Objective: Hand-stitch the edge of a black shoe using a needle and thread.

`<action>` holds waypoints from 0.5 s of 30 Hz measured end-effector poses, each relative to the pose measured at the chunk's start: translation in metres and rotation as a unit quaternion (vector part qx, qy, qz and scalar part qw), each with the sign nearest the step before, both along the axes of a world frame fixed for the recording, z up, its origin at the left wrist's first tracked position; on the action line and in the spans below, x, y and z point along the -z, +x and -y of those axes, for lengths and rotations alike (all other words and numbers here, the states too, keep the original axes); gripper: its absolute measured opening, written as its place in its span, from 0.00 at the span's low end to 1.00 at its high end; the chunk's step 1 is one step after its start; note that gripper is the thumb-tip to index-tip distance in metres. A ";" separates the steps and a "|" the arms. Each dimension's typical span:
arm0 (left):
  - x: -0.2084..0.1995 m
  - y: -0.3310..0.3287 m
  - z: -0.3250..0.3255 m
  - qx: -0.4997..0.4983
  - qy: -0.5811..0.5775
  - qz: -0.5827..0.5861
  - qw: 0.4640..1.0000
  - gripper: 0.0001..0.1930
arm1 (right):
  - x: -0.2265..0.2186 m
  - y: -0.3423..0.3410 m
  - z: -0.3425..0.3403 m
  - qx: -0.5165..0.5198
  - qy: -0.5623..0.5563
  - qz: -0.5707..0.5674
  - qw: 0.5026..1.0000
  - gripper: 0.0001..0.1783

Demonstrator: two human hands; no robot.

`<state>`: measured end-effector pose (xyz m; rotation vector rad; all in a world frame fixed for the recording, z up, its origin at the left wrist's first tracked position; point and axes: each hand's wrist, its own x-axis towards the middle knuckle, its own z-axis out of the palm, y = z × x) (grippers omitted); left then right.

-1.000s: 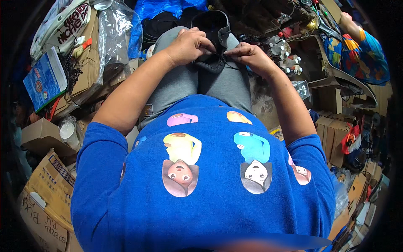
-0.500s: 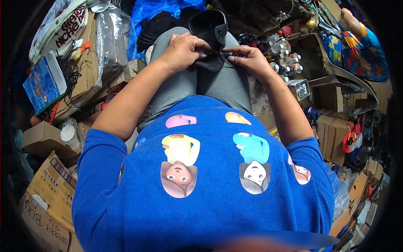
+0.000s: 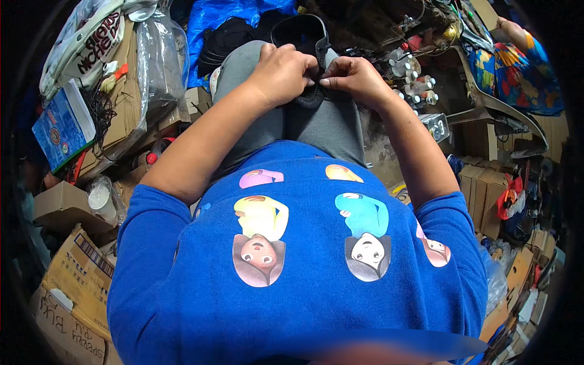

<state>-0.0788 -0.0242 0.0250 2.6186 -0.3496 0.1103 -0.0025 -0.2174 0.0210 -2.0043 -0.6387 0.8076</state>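
A black shoe (image 3: 311,99) rests on my lap between the knees, its stitched rounded end toward me and its wide opening away from me. My left hand (image 3: 282,74) is closed at the shoe's left side, knuckles up, with its fingertips against the black material. My right hand (image 3: 354,79) pinches at the shoe's right edge, thumb and forefinger pressed together. The two sets of fingertips nearly meet over the shoe. What lies between the right fingertips is too small and too dark to make out. My hands cover the middle of the shoe.
Small bottles (image 3: 420,91) stand in a cluster right of my knees, beside a clear container (image 3: 435,126). Cardboard boxes (image 3: 67,204) and a blue book (image 3: 64,125) lie at the left. Another person's arm (image 3: 516,35) shows at the far right. Blue plastic sheeting (image 3: 213,18) lies beyond my knees.
My hands have drawn closer together over the shoe. A thin dark strand stretched between them earlier; it no longer shows. My left hand has moved right and now covers more of the shoe.
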 end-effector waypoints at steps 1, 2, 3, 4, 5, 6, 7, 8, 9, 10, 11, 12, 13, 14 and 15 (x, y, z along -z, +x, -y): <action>-0.002 0.000 -0.004 0.000 0.000 0.001 1.000 0.08 | -0.003 0.000 -0.001 -0.011 0.013 -0.010 1.000 0.05; -0.003 0.000 -0.009 0.003 0.006 0.000 1.000 0.07 | -0.001 0.003 0.002 -0.011 0.013 -0.009 1.000 0.05; -0.003 -0.001 -0.014 0.005 0.012 -0.001 1.000 0.06 | -0.001 0.006 0.005 -0.005 0.032 -0.024 0.999 0.05; -0.002 -0.003 -0.020 0.005 0.012 0.000 1.000 0.06 | -0.002 0.009 0.009 0.001 0.052 -0.038 0.998 0.06; -0.001 -0.006 -0.026 -0.006 0.006 -0.020 1.000 0.06 | -0.007 0.013 0.017 0.031 0.026 -0.046 0.998 0.07; -0.001 -0.010 -0.027 -0.017 0.000 -0.041 0.999 0.06 | -0.006 0.011 0.020 0.032 0.025 -0.046 0.998 0.07; -0.001 -0.014 -0.023 -0.011 0.016 -0.019 1.000 0.06 | -0.002 0.010 0.023 0.027 0.054 -0.071 0.996 0.07; 0.000 -0.011 -0.021 -0.009 0.015 -0.019 1.000 0.06 | 0.003 0.008 0.025 0.023 0.082 -0.095 0.992 0.07; 0.002 -0.009 -0.021 -0.011 -0.026 -0.059 0.998 0.07 | 0.004 0.006 0.024 0.016 0.108 -0.125 0.986 0.09; 0.004 -0.007 -0.020 -0.012 -0.068 -0.100 0.993 0.08 | -0.004 -0.007 0.022 0.056 0.099 -0.093 0.989 0.10; 0.006 -0.006 -0.018 -0.013 -0.069 -0.100 0.993 0.08 | 0.003 -0.009 0.027 0.043 0.082 -0.034 0.995 0.10; 0.007 -0.005 -0.016 -0.008 -0.094 -0.095 0.991 0.08 | 0.009 -0.010 0.032 0.031 0.066 0.027 0.997 0.10; 0.007 -0.003 -0.014 -0.002 -0.120 -0.090 0.989 0.09 | 0.010 -0.008 0.039 0.044 0.036 -0.016 0.998 0.10; 0.007 -0.001 -0.013 -0.001 -0.120 -0.089 0.989 0.09 | 0.010 -0.006 0.048 0.045 0.035 -0.015 0.998 0.10; 0.007 0.001 -0.013 0.021 -0.091 -0.091 0.991 0.09 | 0.006 -0.008 0.054 0.056 0.042 -0.044 0.997 0.09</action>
